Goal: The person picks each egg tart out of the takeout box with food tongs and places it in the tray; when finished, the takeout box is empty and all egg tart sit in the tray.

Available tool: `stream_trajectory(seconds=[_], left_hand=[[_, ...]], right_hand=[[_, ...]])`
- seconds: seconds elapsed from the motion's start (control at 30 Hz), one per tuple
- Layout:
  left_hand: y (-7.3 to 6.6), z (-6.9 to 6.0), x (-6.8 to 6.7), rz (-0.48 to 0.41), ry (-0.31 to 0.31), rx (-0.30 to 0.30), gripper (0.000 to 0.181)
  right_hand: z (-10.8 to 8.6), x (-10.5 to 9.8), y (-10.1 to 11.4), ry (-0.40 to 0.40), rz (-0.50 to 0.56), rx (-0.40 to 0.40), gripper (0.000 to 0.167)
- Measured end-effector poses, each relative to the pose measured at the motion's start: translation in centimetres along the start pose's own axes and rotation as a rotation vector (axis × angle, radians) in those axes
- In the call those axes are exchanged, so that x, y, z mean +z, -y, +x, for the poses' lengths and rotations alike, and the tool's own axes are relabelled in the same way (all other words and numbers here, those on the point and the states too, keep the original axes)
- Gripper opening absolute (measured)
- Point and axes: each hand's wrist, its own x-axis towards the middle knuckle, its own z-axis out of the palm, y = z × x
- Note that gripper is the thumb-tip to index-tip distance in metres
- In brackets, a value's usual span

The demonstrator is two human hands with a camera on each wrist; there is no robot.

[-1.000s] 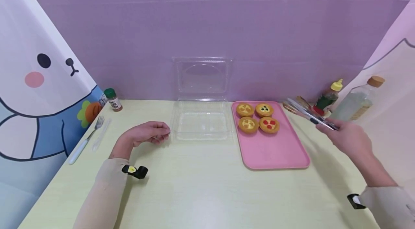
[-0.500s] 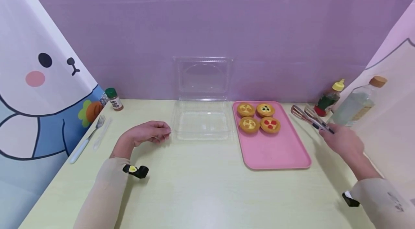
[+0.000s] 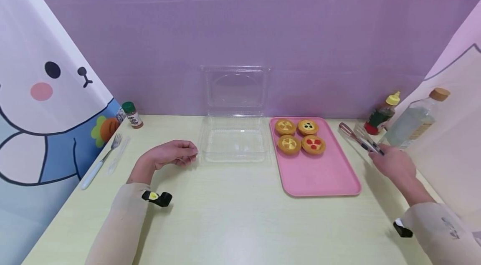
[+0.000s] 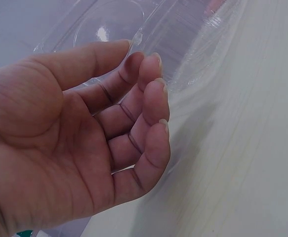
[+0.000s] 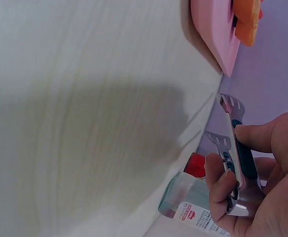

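My right hand [image 3: 392, 162] holds metal food tongs [image 5: 242, 158] with dark green grips, thumb on one arm and fingers curled round the other. The slotted ends are spread apart with nothing between them, just right of the pink tray [image 3: 319, 177]. On that tray sit several egg tarts [image 3: 289, 144], one topped with red pieces and one with dark dots. My left hand [image 3: 170, 153] is beside the left edge of a clear plastic clamshell box [image 3: 236, 142], whose lid stands raised. In the left wrist view its fingers curl loosely, nothing visible in the palm; contact with the box cannot be told.
Behind the tongs stand a sauce bottle [image 3: 381, 114] with a yellow cap and a clear bottle [image 3: 413, 121] with a brown cap. At left are a green-capped seasoning jar [image 3: 132, 115], a fork [image 3: 100, 162] and a clear plastic utensil [image 3: 118, 156]. A purple backdrop [image 3: 240, 27] rises behind the table.
My right hand has shifted left and tilted, and the tongs' ends have swung slightly right and down, away from the tray. My left hand, the box and the tarts look unchanged.
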Motion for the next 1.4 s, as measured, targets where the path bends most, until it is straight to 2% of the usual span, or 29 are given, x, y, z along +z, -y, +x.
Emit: stream_trajectory(seconds=[0.27, 0.73, 1.13, 1.4], left_hand=[[0.20, 0.05, 0.00, 0.004, 0.000, 0.007, 0.037], [0.25, 0.10, 0.04, -0.002, 0.006, 0.012, 0.037], [0.12, 0.02, -0.03, 0.001, 0.011, 0.018, 0.035], [0.00, -0.10, 0.07, 0.001, 0.014, 0.020, 0.034]], right_hand=[[0.40, 0.36, -0.11, 0.016, -0.002, -0.019, 0.053], [0.26, 0.38, -0.30, 0.050, -0.051, -0.021, 0.036], [0.25, 0.84, -0.72, 0.143, -0.004, 0.034, 0.057], [0.30, 1.01, -0.68, 0.125, -0.033, 0.056, 0.058]])
